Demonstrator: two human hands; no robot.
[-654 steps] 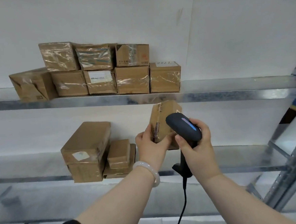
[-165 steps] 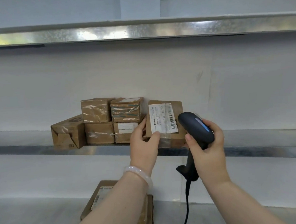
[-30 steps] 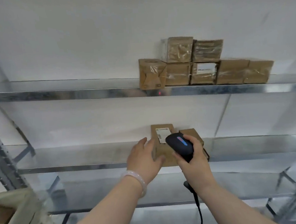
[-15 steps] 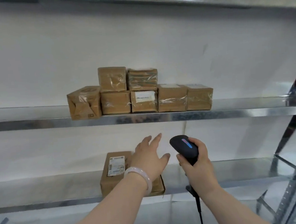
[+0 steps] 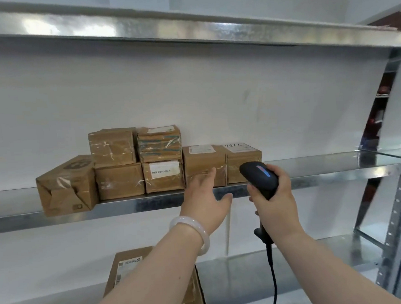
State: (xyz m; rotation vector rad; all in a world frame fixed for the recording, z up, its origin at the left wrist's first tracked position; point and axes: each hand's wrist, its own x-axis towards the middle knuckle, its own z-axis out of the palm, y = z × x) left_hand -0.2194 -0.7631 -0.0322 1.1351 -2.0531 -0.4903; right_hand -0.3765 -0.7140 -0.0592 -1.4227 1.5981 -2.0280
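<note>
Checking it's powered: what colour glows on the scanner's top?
Blue, reddish at one end: the light strip on the scanner, head view.

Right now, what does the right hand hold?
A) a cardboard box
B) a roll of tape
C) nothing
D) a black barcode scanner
D: the right hand grips the black barcode scanner by its handle, while the left hand, with its fingers straight, reaches toward a cardboard box on the shelf.

The white slip (image 5: 235, 147) atop the rightmost box (image 5: 243, 170) bears handwritten digits, perhaps "7786", seen upside down. Printed labels on the neighbouring box (image 5: 203, 162) and the lower box (image 5: 129, 263) are too small to read.
</note>
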